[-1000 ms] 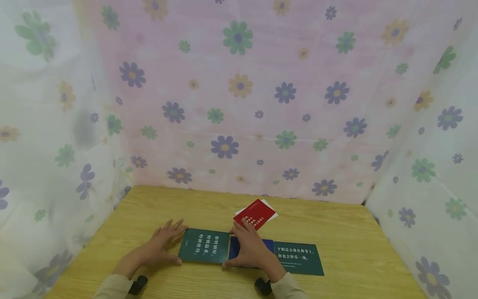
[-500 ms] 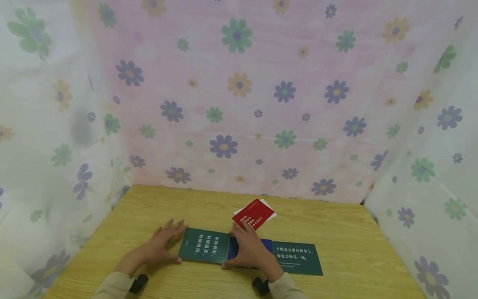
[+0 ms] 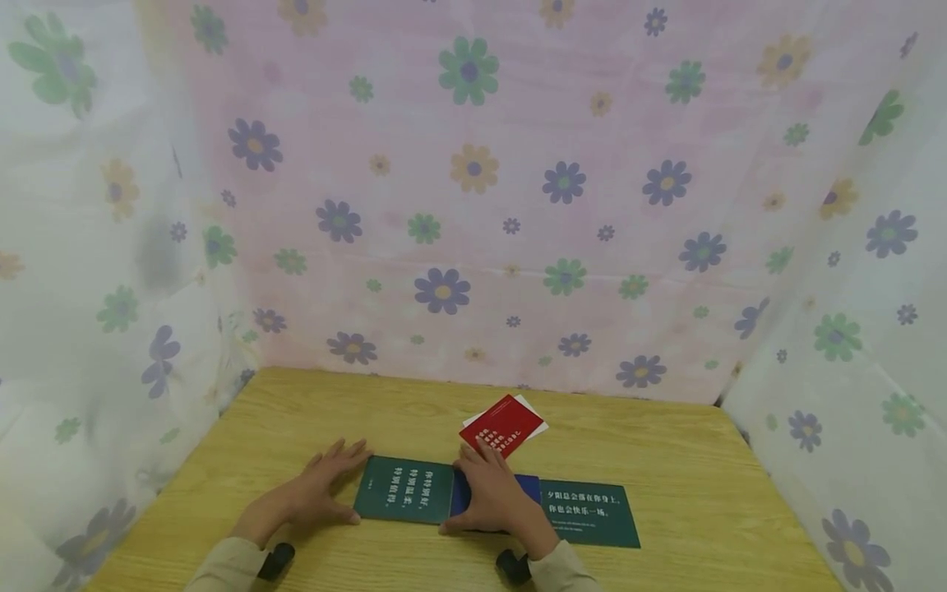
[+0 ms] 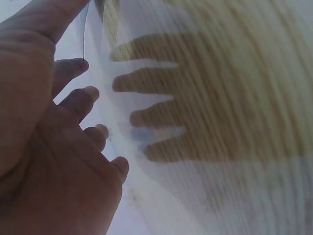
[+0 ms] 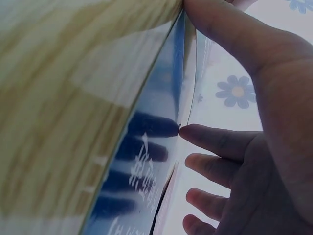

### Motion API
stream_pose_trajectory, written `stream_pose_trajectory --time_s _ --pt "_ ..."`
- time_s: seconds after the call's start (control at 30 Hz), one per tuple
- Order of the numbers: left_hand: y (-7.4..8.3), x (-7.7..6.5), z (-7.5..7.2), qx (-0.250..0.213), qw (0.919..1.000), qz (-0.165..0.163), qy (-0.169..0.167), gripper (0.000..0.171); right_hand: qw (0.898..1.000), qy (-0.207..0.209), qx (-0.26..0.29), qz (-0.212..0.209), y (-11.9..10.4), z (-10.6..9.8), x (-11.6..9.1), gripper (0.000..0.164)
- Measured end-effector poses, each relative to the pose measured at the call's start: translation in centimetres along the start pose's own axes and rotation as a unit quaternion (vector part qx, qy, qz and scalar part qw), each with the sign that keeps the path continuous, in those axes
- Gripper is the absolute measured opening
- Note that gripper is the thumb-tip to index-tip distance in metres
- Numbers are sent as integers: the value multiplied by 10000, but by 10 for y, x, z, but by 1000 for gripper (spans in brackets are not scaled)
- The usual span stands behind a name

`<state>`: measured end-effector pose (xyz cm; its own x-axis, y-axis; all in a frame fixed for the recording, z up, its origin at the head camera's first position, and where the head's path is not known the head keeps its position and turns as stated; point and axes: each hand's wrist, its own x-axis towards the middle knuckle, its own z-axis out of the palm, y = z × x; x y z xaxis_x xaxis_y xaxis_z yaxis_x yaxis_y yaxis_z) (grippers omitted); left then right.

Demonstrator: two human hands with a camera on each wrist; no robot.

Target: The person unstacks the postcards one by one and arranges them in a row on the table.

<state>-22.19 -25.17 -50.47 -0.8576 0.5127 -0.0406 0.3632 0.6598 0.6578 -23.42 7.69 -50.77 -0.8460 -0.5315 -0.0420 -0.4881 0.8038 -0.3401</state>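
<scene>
In the head view, a green card (image 3: 408, 491) with white lettering lies sideways between the two hands. My left hand (image 3: 307, 496) has its thumb and forefinger at the card's left corners. My right hand (image 3: 491, 497) spans its right end, with thumb and forefinger tips at the edges. Below that right palm is a dark blue card (image 3: 460, 493), partly hidden. Seen from the right wrist, the forefinger (image 5: 210, 138) reaches nearly straight to the edge beside the glossy blue card (image 5: 146, 161). From the left wrist, the forefinger (image 4: 71, 72) meets a thin card edge.
Right of the blue card lies another green card (image 3: 592, 514) with white lettering. Behind the right hand a red card (image 3: 506, 421) rests askew on a white one (image 3: 534, 408). Flowered curtains (image 3: 473, 205) enclose the wooden table (image 3: 333, 411) at the back and sides.
The far edge of the green card between my hands has dropped slightly, along with my left fingertips. My right hand stays almost still, and the other cards keep their places.
</scene>
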Motion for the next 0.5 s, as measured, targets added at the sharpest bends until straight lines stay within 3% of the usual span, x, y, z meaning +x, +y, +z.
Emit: stream_pose_trajectory --time_s 0.5 --pt "-4 0 -1 134 9992 -192 -313 96 9993 -48 -369 -38 -4 -1 -2 93"
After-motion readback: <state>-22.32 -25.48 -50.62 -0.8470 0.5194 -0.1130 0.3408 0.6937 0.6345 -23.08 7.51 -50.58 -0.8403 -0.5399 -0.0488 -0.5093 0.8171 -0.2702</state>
